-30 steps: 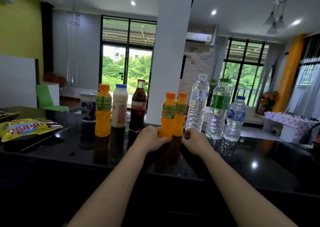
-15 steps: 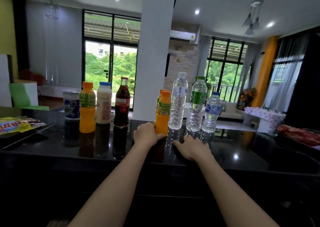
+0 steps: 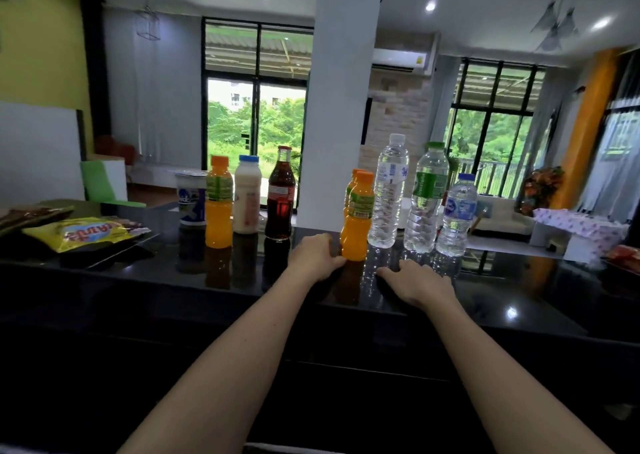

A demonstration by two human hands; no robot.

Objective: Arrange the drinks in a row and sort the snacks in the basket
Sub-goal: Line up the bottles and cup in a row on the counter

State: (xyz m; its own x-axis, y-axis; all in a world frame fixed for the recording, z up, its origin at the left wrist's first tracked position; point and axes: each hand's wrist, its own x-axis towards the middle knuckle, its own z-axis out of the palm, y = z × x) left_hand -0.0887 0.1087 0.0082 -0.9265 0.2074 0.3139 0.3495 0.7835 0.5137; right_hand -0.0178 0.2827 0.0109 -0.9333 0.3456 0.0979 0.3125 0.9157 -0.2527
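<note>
Drinks stand on a black glossy counter point(image 3: 519, 301). On the left are a white-blue cup point(image 3: 191, 200), an orange juice bottle point(image 3: 219, 211), a milk bottle point(image 3: 246, 197) and a cola bottle point(image 3: 280, 197). In the middle, a front orange juice bottle point(image 3: 358, 221) stands with a second one point(image 3: 349, 190) just behind it. To their right stand three water bottles point(image 3: 388, 194), point(image 3: 427, 200), point(image 3: 456, 214). My left hand point(image 3: 313, 252) is loosely curled, its fingertips touching the front bottle's base. My right hand point(image 3: 415, 280) lies flat on the counter, holding nothing.
A yellow snack bag point(image 3: 83, 233) and a brown snack bag point(image 3: 31, 213) lie at the counter's far left. A red packet point(image 3: 623, 256) shows at the right edge. A white pillar point(image 3: 332, 124) rises behind the bottles. No basket is visible.
Both hands held the two orange bottles a second ago. My right hand has let go and dropped flat onto the counter. The two bottles now stand one behind the other beside the water bottles.
</note>
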